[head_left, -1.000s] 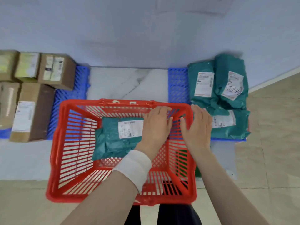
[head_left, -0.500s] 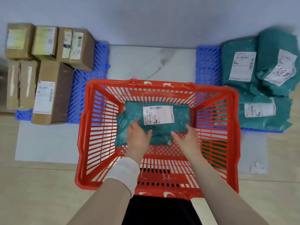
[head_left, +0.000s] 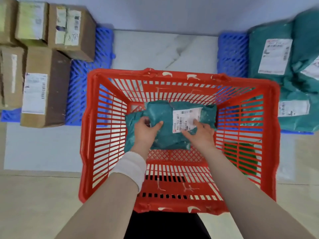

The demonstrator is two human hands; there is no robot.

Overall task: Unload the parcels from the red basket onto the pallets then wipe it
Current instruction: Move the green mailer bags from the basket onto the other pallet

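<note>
Head view: I see a marble slab [head_left: 164, 49] on beige floor [head_left: 34, 195] below a pale wall. Under my hands, the teal parcel [head_left: 165, 133] lies long axis left-right, alone in the basket [head_left: 269, 135]. Left hand [head_left: 145, 131] and right hand [head_left: 202, 135] both grip it. Boxes [head_left: 43, 87] lie left, bags [head_left: 279, 62] right, on pallets [head_left: 82, 87].

A single head-worn view looks steeply down, close above the red basket [head_left: 179, 135], which fills the middle; blue pallets [head_left: 89, 80] lie beyond its far corners, the wall past them, forearms entering from below.
</note>
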